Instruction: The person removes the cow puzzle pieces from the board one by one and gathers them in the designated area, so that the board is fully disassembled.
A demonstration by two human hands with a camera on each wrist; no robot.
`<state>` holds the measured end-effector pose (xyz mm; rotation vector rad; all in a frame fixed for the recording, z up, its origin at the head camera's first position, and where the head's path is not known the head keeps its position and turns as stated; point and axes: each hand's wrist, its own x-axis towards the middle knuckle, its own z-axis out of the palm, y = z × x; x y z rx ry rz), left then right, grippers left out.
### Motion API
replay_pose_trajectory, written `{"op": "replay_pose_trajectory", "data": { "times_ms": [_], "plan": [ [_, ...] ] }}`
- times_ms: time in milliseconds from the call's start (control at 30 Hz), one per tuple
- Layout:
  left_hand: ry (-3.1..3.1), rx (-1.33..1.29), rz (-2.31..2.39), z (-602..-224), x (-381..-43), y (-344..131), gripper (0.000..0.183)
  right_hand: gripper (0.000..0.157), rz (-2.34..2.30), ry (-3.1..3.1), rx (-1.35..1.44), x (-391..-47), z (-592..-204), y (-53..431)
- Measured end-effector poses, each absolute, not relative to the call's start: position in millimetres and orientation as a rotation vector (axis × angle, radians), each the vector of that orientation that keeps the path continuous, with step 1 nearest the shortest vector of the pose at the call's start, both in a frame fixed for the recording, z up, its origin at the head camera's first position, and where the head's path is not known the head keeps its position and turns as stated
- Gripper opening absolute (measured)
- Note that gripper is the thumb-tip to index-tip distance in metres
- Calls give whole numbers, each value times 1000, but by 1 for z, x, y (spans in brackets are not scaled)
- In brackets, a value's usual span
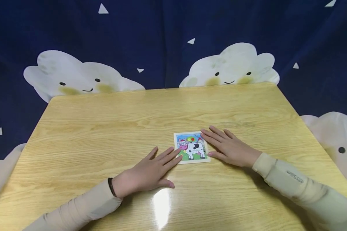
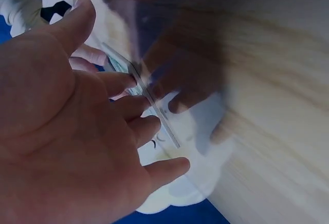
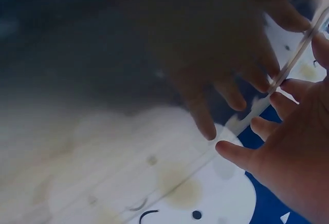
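A small square jigsaw puzzle (image 1: 195, 149) with a white frame and a cartoon cow lies flat on the table, its picture looking whole. My left hand (image 1: 150, 171) is spread palm down, with fingertips on the puzzle's left edge and the thumb apart from it on the near side. On the other side, my right hand (image 1: 231, 147) touches the upper right corner with its fingers, while the thumb meets the right edge. In the left wrist view the puzzle's thin edge (image 2: 164, 124) shows beside the fingers; the right wrist view catches only a sliver of its edge (image 3: 293, 59).
The glossy wooden table (image 1: 104, 128) reflects the hands and a bright patch of light. Behind it hangs a dark blue cloth (image 1: 162, 38) printed with smiling clouds and white triangles. A dark band (image 1: 111, 187) circles the left wrist.
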<state>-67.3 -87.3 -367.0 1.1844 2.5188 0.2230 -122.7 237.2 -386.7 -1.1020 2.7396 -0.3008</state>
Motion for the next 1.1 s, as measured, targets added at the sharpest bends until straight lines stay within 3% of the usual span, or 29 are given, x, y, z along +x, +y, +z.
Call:
{"op": "replay_pose_trajectory", "data": {
  "times_ms": [633, 1100],
  "plan": [
    [2547, 1062, 260, -351, -51, -118, 81, 67, -319, 2648, -1214, -126, -381, 205],
    [2533, 1079, 346, -351, -52, -97, 87, 62, -490, 2655, -1346, -145, -373, 183]
  ]
}}
